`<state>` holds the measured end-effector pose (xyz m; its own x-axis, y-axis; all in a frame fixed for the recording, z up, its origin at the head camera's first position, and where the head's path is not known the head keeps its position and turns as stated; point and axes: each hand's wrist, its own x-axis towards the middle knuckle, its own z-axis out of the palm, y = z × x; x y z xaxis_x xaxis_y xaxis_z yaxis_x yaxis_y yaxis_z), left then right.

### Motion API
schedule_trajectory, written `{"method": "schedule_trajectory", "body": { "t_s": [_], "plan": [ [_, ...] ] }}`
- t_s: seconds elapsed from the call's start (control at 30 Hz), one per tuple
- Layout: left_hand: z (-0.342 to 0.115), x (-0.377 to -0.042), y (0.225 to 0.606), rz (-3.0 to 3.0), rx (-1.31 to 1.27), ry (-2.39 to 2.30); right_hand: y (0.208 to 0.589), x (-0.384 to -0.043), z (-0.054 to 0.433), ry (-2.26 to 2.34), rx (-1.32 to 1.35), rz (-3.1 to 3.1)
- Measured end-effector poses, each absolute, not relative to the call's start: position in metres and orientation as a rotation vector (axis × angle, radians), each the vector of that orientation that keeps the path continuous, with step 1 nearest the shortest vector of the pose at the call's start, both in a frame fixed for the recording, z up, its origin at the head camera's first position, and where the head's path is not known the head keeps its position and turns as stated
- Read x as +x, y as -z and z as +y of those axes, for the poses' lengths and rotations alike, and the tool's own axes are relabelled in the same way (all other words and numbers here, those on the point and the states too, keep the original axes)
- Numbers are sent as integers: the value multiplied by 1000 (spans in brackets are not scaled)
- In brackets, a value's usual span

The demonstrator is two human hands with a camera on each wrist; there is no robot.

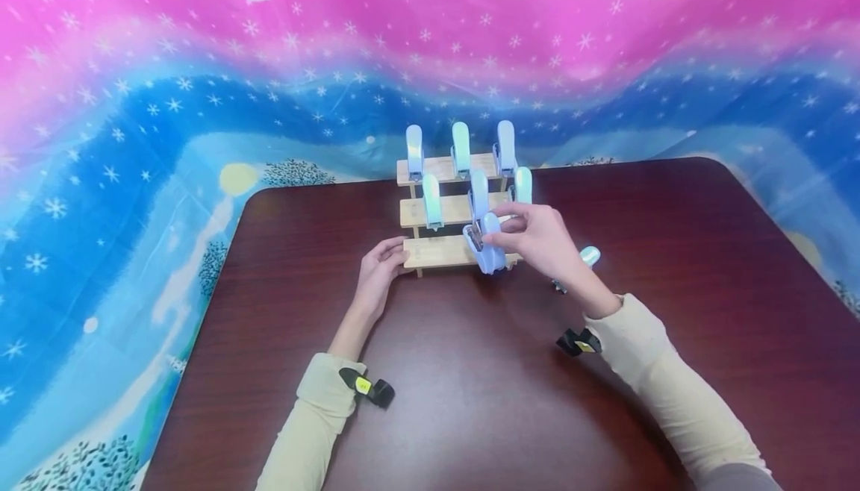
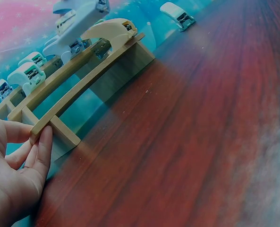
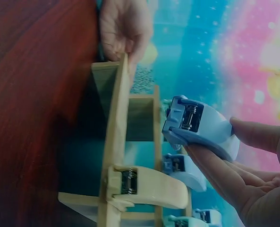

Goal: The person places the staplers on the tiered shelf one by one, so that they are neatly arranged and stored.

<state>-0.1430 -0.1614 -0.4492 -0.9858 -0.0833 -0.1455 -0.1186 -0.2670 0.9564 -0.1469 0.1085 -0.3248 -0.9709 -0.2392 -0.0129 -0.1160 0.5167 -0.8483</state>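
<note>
My left hand (image 1: 375,280) grips the left end of a three-tier wooden rack (image 1: 437,252) at its lowest shelf. Above that shelf, my right hand (image 1: 543,239) pinches a lavender-blue stapler-like device (image 3: 215,130) between thumb and fingers. A coil spring shows near its base, and in the right wrist view it is apart from the shelf. A cream device (image 3: 154,187) of the same shape stands on the lowest shelf; the right hand and held device hide it in the head view. Mint (image 1: 431,200) and blue (image 1: 478,191) ones stand on the middle tier.
Three more devices, one of them mint (image 1: 460,149), stand along the top tier. A pale mint one (image 1: 590,256) lies on the dark red-brown table (image 1: 437,401), partly behind my right wrist. A colourful patterned cloth (image 1: 376,66) hangs behind the table.
</note>
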Motion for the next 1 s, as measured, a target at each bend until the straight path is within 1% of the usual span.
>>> {"method": "schedule_trajectory", "body": {
  "t_s": [0.43,1.0],
  "plan": [
    [-162,-144,450,1881,-261,-2473,349,-150,77,1293,-438,2850],
    [-161,-142,449,1883,-261,-2472,364,-151,64,1159,-592,3036]
  ]
}}
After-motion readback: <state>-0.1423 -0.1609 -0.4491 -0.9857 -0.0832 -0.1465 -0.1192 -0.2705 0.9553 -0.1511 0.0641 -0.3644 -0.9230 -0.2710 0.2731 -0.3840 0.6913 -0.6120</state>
